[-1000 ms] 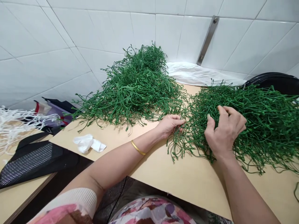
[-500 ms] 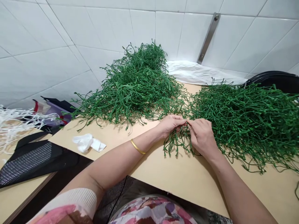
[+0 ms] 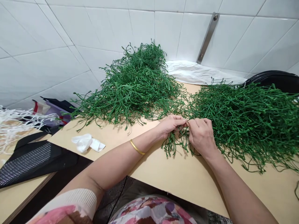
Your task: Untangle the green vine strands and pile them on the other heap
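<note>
My left hand point(image 3: 171, 124) and my right hand point(image 3: 202, 135) meet at the fingertips over the table. Each is pinched on thin green strands point(image 3: 173, 144), whose ends hang below and between the hands. The exact point gripped is too small to make out. Behind my left hand rises a tall heap of green knotted strands point(image 3: 140, 84). A second wide heap point(image 3: 252, 118) lies right beside my right hand. Loose strands link the two heaps behind my fingers.
The tan tabletop point(image 3: 158, 171) runs below my arms. Crumpled white tissue point(image 3: 87, 143) lies at its left. Farther left are white strands point(image 3: 23, 124) and a black mesh bag point(image 3: 30, 161). White cloth point(image 3: 198, 72) lies along the tiled wall, near a black round object point(image 3: 273, 81).
My right hand has shifted slightly left and turned, its fingers closer to my left fingertips. The strands hanging below have swung slightly left. The heaps look unchanged.
</note>
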The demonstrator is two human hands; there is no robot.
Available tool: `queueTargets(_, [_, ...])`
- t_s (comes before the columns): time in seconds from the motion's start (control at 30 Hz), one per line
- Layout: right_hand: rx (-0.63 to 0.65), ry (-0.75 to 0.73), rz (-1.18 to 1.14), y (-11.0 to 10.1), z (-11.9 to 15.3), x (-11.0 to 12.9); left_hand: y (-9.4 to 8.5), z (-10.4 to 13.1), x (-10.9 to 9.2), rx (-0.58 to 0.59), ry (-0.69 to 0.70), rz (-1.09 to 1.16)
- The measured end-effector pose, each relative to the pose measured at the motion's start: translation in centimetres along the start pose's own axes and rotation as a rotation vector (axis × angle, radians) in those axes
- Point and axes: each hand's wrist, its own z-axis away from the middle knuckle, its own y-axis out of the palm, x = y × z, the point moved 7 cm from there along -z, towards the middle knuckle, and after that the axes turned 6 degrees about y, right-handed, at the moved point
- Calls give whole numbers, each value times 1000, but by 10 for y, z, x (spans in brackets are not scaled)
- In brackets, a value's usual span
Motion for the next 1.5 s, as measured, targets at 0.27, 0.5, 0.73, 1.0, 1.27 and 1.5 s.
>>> queueTargets(0.27, [298, 369, -1019, 12, 2, -17, 18, 11, -9, 185, -55, 81])
queueTargets(0.5, [353, 444, -1469, 15, 6, -16, 27, 16, -10, 271, -26, 186])
queueTargets(0.73, [360, 398, -1451, 12, 4, -14, 29, 17, -8, 262, -38, 211])
queueTargets(1.0, [-75, 75, -242, -15, -5, -7, 17, 11, -17, 29, 143, -5])
queueTargets(1.27, [-235, 35, 325, -24, -6, 14, 11, 9, -36, -144, 435, -428])
queueTargets(1.5, [-32, 164, 171, -7, -7, 3, 5, 11, -37, -214, 508, -818])
